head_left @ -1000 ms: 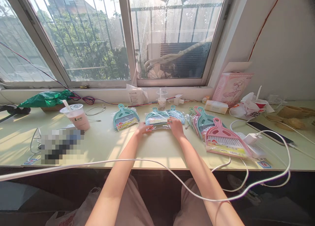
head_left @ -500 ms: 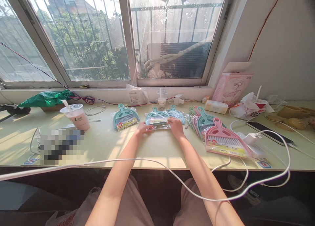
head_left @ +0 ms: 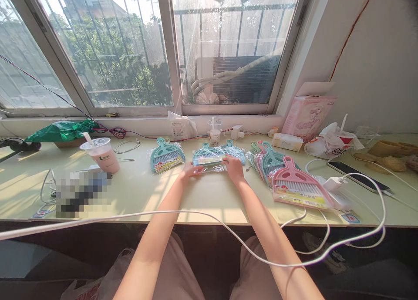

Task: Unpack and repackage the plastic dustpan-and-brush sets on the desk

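Observation:
Between my hands, at the middle of the table, lies a blue dustpan and brush set (head_left: 208,154) in clear plastic wrap. My left hand (head_left: 189,171) grips the lower left edge of its wrap. On the other side, my right hand (head_left: 234,167) pinches the wrap's right edge, its thumb and fingers together. A second blue wrapped set (head_left: 235,152) lies just behind my right hand. To the left sits a teal wrapped set (head_left: 167,155). Overlapping teal and pink sets are at the right, with a pink set (head_left: 295,182) frontmost.
A pink drink cup (head_left: 103,155) stands at the left, and another cup (head_left: 214,134) is behind the sets. White chargers and a phone (head_left: 358,176) lie at the right. A white cable (head_left: 215,225) crosses in front, over my right forearm.
The wrapped set between my hands has tilted slightly, and its plastic lies differently. Both hands keep nearly the same place and grip.

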{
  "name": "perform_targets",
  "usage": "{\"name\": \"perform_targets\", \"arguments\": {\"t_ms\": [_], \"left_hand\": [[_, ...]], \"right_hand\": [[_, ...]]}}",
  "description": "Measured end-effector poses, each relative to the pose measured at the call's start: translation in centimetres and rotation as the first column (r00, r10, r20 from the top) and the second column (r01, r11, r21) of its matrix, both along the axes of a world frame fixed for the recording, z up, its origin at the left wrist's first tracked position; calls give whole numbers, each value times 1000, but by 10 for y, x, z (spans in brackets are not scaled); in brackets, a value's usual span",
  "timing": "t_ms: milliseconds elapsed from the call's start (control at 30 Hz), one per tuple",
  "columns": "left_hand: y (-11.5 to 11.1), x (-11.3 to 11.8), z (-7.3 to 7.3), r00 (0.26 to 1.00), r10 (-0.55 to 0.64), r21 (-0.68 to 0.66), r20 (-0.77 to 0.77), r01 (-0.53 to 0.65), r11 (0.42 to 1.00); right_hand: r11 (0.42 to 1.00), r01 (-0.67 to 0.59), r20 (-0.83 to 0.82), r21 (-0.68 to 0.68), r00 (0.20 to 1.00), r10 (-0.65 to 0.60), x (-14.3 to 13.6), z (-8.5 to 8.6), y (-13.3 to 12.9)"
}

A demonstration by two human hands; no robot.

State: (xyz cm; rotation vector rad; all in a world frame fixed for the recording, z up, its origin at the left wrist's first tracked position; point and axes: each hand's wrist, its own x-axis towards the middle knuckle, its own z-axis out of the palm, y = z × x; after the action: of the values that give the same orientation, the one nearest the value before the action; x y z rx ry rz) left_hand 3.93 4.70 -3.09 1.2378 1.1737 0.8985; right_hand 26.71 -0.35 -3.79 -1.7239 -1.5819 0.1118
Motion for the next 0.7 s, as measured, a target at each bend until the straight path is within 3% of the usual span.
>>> {"name": "perform_targets", "arguments": {"t_ms": [467,700], "left_hand": [[5,-1,-8,1000,-17,29,2,17,999],[2,1,-3,1000,12,0,22,-12,1000]], "right_hand": [[1000,20,-7,5,1000,-20,-2,2,-3],[1000,14,6,5,1000,-14,-1,1,-1]]}}
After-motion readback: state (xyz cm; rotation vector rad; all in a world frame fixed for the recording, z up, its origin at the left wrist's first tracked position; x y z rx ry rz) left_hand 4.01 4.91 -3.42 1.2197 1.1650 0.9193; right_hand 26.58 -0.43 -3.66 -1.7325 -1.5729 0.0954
